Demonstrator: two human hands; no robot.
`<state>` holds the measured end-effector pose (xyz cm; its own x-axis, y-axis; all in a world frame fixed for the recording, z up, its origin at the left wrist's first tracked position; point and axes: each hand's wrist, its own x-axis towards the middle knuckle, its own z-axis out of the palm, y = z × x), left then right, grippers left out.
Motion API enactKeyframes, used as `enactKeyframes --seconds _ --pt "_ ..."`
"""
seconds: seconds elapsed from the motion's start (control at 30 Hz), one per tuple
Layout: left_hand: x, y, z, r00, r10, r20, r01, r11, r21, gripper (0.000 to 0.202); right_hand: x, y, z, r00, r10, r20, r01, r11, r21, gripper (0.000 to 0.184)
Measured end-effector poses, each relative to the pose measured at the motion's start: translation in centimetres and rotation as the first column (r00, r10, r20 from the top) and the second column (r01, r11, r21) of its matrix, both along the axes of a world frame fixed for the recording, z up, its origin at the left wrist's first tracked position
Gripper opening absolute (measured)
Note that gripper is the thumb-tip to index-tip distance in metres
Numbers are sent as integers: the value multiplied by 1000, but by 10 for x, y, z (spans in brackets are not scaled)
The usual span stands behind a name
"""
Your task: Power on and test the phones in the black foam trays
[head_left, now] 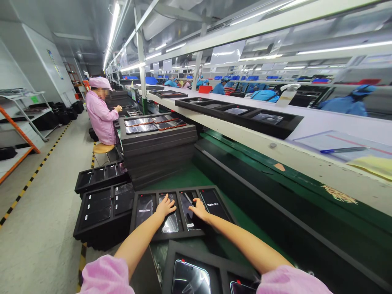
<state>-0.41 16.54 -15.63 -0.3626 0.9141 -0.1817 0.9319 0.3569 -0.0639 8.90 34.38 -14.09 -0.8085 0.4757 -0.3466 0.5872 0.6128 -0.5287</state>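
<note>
A black foam tray [180, 232] lies on the green bench and holds several phones side by side. My left hand [165, 206] rests flat, fingers spread, on the second phone [170, 222] from the left. My right hand [199, 210] lies on the third phone [186, 212], fingers stretched forward. The outer two phones [144, 210] [212, 204] show a lit "Blackview" screen. Neither hand grips anything.
A tall stack of black trays [159, 151] topped with phones stands behind. More trays [104, 204] sit at my left, another tray [196, 273] nearest me. A person in pink [99, 114] sits further up the line. A conveyor [275, 196] and white shelf [306, 122] run along the right.
</note>
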Motion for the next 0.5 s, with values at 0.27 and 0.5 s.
enactKeyframes --seconds 0.27,0.5 --pt "15 -54 33 886 423 188 -441 895 65 89 -3 43 38 995 43 -87 -28 986 166 34" --pt "48 -140 25 232 876 423 -970 240 34 56 31 107 35 933 -359 2 342 891 298 39"
